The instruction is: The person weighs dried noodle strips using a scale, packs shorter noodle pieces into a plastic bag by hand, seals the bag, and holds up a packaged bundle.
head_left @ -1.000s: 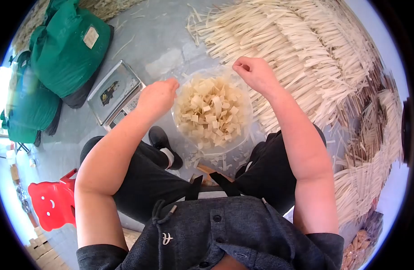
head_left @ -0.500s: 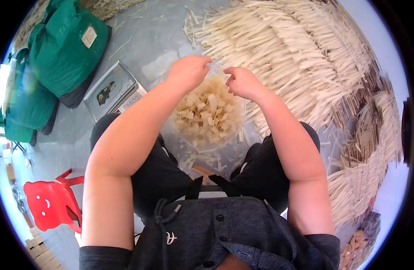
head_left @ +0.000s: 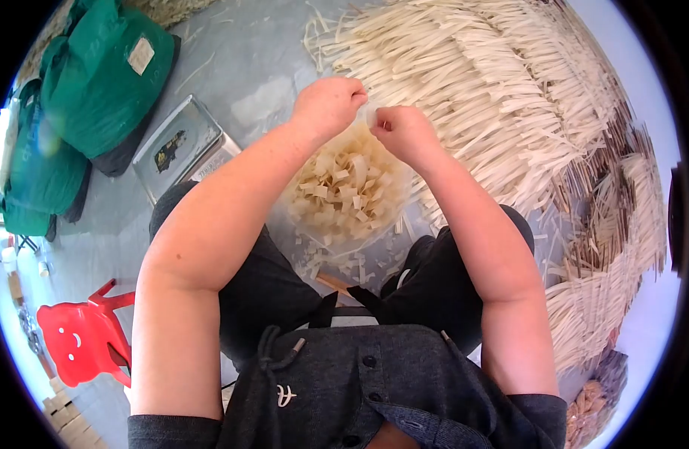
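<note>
Pale, flat, cut pieces (head_left: 344,187) fill a clear plastic bag (head_left: 359,243) on the floor between the knees. Over the far rim of the bag, my left hand (head_left: 331,105) has its fingers pinched together at the bag's edge. My right hand (head_left: 406,133) is close beside it, fingers also curled into a pinch on the thin clear plastic. A small gap separates the two hands. Fine detail of the plastic between the fingers is hard to make out.
Long pale strips (head_left: 494,97) lie in a large heap at the right. A scale with a metal tray (head_left: 181,142) is at the left, near green sacks (head_left: 105,82). A red chair (head_left: 78,337) stands lower left. Small scraps (head_left: 352,268) lie near the bag.
Both hands have come together from opposite sides of the bag to its far rim. The bag's mouth is drawn in there. My right hand's fingers have curled closed.
</note>
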### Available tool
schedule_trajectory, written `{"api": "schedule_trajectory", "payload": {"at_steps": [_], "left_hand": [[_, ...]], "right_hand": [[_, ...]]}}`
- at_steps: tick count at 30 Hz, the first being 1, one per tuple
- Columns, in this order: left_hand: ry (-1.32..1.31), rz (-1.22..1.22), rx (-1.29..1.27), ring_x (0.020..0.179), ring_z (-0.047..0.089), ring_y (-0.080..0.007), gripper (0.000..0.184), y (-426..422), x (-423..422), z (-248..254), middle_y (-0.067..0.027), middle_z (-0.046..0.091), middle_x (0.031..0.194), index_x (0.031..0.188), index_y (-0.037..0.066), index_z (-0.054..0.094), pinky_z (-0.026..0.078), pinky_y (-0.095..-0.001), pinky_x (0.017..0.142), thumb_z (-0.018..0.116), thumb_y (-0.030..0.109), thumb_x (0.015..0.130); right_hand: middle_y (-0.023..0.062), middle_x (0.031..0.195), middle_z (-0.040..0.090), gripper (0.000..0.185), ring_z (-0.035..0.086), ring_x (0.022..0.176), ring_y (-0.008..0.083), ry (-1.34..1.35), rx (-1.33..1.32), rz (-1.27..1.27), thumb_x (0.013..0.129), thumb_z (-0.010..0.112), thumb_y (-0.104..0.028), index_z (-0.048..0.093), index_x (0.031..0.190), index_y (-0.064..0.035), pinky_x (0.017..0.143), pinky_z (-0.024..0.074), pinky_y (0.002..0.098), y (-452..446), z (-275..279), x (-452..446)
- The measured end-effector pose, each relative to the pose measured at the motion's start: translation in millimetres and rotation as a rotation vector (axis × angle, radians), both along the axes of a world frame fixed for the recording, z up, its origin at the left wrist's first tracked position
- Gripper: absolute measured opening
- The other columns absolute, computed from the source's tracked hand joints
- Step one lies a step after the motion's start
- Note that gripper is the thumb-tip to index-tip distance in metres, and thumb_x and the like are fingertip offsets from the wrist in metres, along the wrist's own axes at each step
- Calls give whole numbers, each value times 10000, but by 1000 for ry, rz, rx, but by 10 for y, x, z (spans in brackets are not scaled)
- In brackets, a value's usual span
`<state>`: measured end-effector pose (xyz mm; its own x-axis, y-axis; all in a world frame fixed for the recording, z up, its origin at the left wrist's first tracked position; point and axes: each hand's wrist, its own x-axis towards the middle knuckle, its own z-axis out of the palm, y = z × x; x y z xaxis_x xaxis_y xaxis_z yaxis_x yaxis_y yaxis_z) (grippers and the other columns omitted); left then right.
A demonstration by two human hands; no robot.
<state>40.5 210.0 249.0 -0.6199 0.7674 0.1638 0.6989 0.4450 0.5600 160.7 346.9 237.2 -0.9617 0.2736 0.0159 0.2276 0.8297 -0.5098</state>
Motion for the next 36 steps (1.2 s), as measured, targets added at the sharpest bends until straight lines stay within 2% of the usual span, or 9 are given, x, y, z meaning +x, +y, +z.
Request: {"api": "schedule_trajectory", "payload": {"at_steps": [2,9,12,18,20,24,27,29,36], "left_hand": [[-9,-20,-40,845,633,-311,219,-7,49,26,-110,682,901,958,114,693,494,-408,731,583,290,888],[-2,-20,13,851,631,-322,215,-20,43,31,-116,682,922,960,109,692,496,-410,726,584,281,890],[-30,-48,-25,834,632,-321,218,-13,79,43,-114,682,911,959,111,696,497,-406,717,585,286,889],[-62,-32,-33,813,637,-303,220,-32,75,81,-115,685,886,964,111,697,499,-394,712,603,292,879],[-81,-23,-54,814,638,-296,222,-32,33,86,-110,688,888,971,118,699,499,-391,714,606,297,878],[-108,-27,-84,825,643,-278,240,-36,-29,123,-105,695,899,1007,125,704,500,-370,734,601,306,888],[-145,-70,-69,843,653,-260,266,-43,-168,64,-111,703,905,1026,102,705,503,-352,772,589,305,901],[-164,-54,-49,882,649,-270,266,-102,-261,47,-106,701,940,1022,121,709,505,-360,798,573,309,892],[-348,-184,-218,1002,626,-238,290,-390,-155,375,-120,679,1066,1122,66,662,483,-332,870,601,219,884]], "right_hand": [[141,788,658,133,628,764,342,-60,240,59,808,589,-188,670,794,-84,684,503,445,-44,-52,6],[133,798,668,144,650,797,329,-45,314,2,800,578,-186,676,775,-84,701,516,440,-114,-60,41],[128,817,671,168,645,821,326,-265,443,-1,821,608,-265,701,838,-125,707,513,429,-93,-194,20],[98,858,687,166,665,809,311,-64,322,-26,776,638,-228,717,851,-103,728,529,406,-78,-54,101],[98,814,681,174,659,789,303,11,119,-69,777,648,-237,719,884,-120,712,527,393,-117,114,70],[103,779,677,163,651,769,303,-93,-32,20,796,630,-237,703,877,-116,704,521,389,-169,264,58],[91,730,668,143,651,712,247,124,-43,111,802,635,-202,685,855,-79,670,515,351,-192,225,82],[27,682,633,49,596,622,98,95,-498,61,823,647,-69,647,828,-21,591,480,237,-240,285,106],[4,703,633,71,585,638,59,81,-490,34,830,661,-77,644,827,-8,602,478,218,-195,100,36]]}}
